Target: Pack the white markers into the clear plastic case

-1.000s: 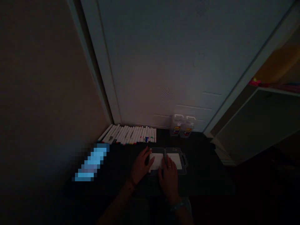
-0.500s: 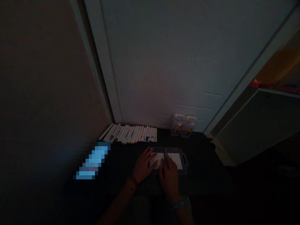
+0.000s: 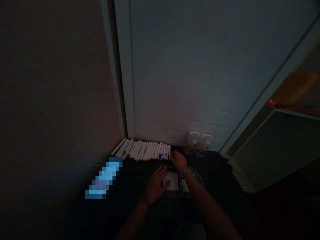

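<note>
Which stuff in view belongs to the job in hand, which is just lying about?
Job, judging by the hands:
- open clear case, left hand on it
- white sheet inside
- marker row, right hand at its end

Probably just lying about:
- two upright clear containers
- pixelated blue object
- yellow object

Dark table (image 3: 135, 180) with markers (image 3: 147, 150), open case (image 3: 179, 192), upright cases (image 3: 192, 143).

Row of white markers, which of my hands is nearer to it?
Right: the right hand is at the right end of the markers; the left hand is nearer you, at the open clear case's left side.
</note>
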`<action>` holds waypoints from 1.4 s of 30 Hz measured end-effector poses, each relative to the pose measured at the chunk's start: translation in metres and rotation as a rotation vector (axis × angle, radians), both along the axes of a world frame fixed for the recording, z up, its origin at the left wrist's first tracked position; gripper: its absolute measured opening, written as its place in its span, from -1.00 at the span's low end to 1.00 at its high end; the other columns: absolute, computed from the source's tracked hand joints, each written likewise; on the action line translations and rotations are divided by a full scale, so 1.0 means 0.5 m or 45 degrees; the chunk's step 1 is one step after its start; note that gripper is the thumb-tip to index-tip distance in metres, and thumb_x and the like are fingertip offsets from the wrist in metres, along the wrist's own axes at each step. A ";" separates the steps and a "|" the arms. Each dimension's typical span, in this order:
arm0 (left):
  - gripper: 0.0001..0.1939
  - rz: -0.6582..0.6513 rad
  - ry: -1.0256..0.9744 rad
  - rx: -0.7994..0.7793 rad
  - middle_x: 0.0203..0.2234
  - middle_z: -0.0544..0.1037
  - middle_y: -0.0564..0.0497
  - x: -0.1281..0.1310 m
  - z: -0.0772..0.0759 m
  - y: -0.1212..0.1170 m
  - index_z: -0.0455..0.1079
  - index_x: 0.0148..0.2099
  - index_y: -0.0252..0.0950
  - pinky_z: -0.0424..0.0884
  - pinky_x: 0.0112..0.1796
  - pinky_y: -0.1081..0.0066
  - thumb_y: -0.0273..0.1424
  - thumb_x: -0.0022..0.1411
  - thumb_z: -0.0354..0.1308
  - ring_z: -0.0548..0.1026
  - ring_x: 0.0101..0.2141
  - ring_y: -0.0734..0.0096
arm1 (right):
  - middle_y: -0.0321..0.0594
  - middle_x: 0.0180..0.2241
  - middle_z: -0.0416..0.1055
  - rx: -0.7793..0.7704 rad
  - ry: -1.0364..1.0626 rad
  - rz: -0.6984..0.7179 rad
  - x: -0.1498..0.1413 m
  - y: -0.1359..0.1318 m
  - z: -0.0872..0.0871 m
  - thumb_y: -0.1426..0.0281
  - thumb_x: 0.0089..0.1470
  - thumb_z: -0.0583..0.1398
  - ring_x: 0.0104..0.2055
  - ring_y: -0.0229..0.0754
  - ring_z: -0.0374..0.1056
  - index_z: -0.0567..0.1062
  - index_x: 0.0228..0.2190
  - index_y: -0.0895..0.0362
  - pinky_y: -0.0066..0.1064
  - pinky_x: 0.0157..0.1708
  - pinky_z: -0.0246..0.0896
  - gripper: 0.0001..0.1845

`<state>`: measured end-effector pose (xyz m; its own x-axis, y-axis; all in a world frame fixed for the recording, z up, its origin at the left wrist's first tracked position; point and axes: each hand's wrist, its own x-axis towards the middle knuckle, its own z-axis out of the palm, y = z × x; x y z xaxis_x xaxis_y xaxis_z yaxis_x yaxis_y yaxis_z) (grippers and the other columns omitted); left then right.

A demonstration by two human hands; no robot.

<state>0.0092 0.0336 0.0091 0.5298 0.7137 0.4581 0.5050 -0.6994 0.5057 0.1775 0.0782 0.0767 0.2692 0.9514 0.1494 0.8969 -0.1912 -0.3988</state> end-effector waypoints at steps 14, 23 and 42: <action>-0.66 -0.013 -0.099 -0.081 0.14 0.30 0.02 -0.001 -0.015 0.009 0.31 0.08 -0.13 0.16 0.15 0.11 -0.31 0.26 0.01 0.13 0.20 0.25 | -0.07 -0.26 0.45 -0.184 -0.050 -0.071 0.010 0.063 -0.065 0.21 0.16 0.05 -0.20 -0.12 0.40 0.35 -0.22 0.14 -0.43 -0.32 0.14 -0.73; -0.67 0.170 -0.339 -0.178 0.14 0.26 -0.04 0.003 -0.034 0.021 0.33 0.05 -0.18 0.18 0.14 0.16 -0.45 0.28 -0.08 0.24 0.14 0.30 | 0.05 -0.20 0.43 -0.230 -0.080 -0.046 0.019 0.065 -0.070 0.29 0.14 0.09 -0.16 -0.08 0.40 0.38 -0.17 0.24 -0.41 -0.28 0.18 -0.70; -0.67 0.107 -0.176 -0.091 0.13 0.29 -0.04 -0.005 -0.053 0.030 0.39 0.03 -0.15 0.19 0.12 0.10 -0.41 0.24 0.01 0.23 0.14 0.22 | -0.14 -0.05 0.31 -0.238 0.199 0.003 0.068 0.068 -0.108 0.29 0.17 0.14 -0.10 -0.14 0.33 0.34 -0.05 0.15 -0.20 -0.15 0.30 -0.66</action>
